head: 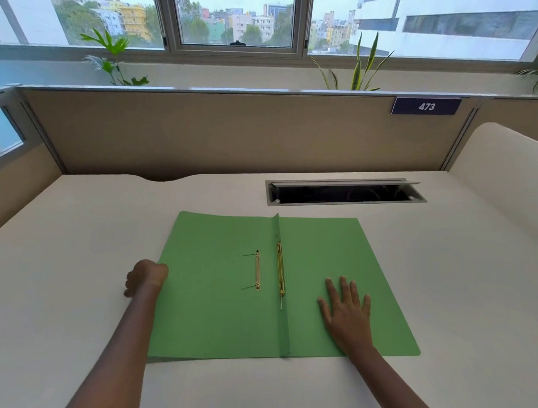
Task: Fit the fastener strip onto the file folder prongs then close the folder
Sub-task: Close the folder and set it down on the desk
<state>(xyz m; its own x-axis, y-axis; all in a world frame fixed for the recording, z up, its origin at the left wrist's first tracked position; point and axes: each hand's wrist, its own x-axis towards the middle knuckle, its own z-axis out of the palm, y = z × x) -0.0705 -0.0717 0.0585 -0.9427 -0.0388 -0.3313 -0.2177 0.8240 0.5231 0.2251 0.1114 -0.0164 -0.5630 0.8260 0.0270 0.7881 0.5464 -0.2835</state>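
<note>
A green file folder (211,322) lies open and flat on the white desk. A loose gold fastener strip (257,273) rests on its left flap, near the spine. A second gold metal piece (280,269) lies along the spine fold, with a thin prong end pointing toward me. My left hand (145,276) is curled at the folder's left edge; whether it grips the edge I cannot tell. My right hand (346,308) lies flat, palm down, fingers spread, on the right flap.
A white desk (80,241) with beige partition walls behind and to the sides. An open cable slot (343,192) is cut into the desk beyond the folder. A number plate reading 473 (426,106) hangs on the partition. Plants stand on the window sill.
</note>
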